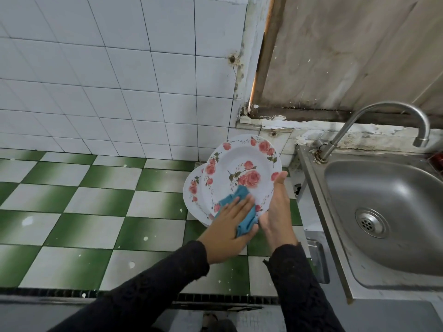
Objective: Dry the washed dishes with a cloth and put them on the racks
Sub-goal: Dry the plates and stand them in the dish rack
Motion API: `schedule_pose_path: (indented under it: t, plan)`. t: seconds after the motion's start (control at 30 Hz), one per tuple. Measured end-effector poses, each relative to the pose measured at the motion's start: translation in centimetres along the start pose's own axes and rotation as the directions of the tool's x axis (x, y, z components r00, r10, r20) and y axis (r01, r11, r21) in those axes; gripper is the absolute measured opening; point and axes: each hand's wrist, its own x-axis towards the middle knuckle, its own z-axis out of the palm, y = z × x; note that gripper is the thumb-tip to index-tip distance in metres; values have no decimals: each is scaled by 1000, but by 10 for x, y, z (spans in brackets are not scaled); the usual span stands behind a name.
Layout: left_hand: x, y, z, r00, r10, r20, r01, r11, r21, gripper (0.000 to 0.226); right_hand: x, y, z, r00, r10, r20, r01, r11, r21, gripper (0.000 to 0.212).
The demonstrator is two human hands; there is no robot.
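Two white plates with pink rose prints are held tilted over the floor, left of the sink. The front plate [239,168] faces me; the second plate [193,188] sticks out behind it on the left. My right hand [278,212] grips their right edge, thumb on the front rim and fingers hidden behind. My left hand [227,231] lies flat on a blue cloth [231,197] and presses it against the lower part of the front plate. No rack is in view.
A steel sink [318,188] with a curved faucet [383,111] stands at the right. White wall tiles rise behind, with green and white floor tiles [96,207] below. A floor drain grate [227,297] runs along the near edge.
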Motion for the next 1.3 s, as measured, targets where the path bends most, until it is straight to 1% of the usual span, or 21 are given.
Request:
schedule_pose_path:
  t: [0.07,0.17,0.23,0.33,0.43,0.5,0.57,0.6,0.63,0.67,0.7,0.77,0.83,0.87,0.93,1.03,1.1,1.13,1.17,1.23,1.3]
  plan:
    - [3,-5,-4,997,69,-37,-68,997,24,73,2,2,3,1000,4,-20,-4,1000,20,84]
    - [8,-28,-15,972,213,-97,-186,954,236,76,5,0,2,1000,21,-2,-21,997,78,98]
    - [10,-38,-22,953,274,-129,-216,913,345,75,5,-4,3,999,47,24,-49,989,138,85]
    - [9,-42,-30,918,348,-190,-254,885,391,74,5,-7,0,996,89,15,-91,984,151,65]
    - [7,-36,-41,863,418,-284,-272,858,436,59,4,-10,-3,995,98,31,-100,992,71,66]
    - [7,-29,-50,827,424,-368,-275,877,393,50,2,-15,-5,994,111,11,-111,994,-3,66]
    - [7,-21,-58,793,347,-501,-269,937,225,44,2,-18,-9,995,96,2,-96,994,-54,60]
    - [6,-15,-63,786,247,-567,-259,964,60,41,2,-17,-11,996,90,-10,-91,993,-79,60]
    - [5,-8,-68,786,106,-609,-247,957,-152,41,2,-15,-13,995,89,-33,-93,988,-123,60]
    - [4,-1,-74,796,-41,-604,-237,897,-373,41,1,-11,-15,994,89,-62,-98,980,-173,59]
    - [3,2,-79,804,-166,-571,-225,804,-550,38,1,-6,-16,992,90,-92,-108,970,-217,58]
    - [2,0,-88,814,-321,-484,-213,610,-763,30,-1,5,-23,980,145,-138,-176,952,-251,62]
    - [-1,-7,-94,830,-428,-357,-197,373,-907,29,-8,13,-27,975,193,-107,-214,947,-239,63]
    - [-3,-9,-97,832,-472,-290,-179,268,-947,29,-11,15,-28,977,201,-70,-212,954,-212,58]
    - [-5,-14,-99,824,-530,-197,-139,148,-979,25,-11,18,-27,978,209,-8,-208,972,-106,53]
    - [-8,-27,-97,794,-598,-111,-75,85,-994,19,-10,17,-21,978,207,32,-209,976,64,51]
    - [-11,-37,-94,769,-638,-42,-51,5,-999,21,-10,14,-18,976,217,29,-218,955,201,51]
    - [-13,-41,-92,759,-651,-4,-43,-44,-998,19,-11,11,-16,975,221,17,-218,948,231,49]
    - [-14,-43,-89,745,-667,11,-49,-72,-996,14,-12,6,-15,977,214,16,-212,948,240,47]
    - [-15,-39,-85,713,-701,-22,-124,-95,-988,14,-11,-2,-11,985,171,24,-172,962,209,46]
    - [-15,-29,-82,655,-748,-106,-218,-52,-975,18,-10,-8,-6,994,109,6,-109,976,191,50]
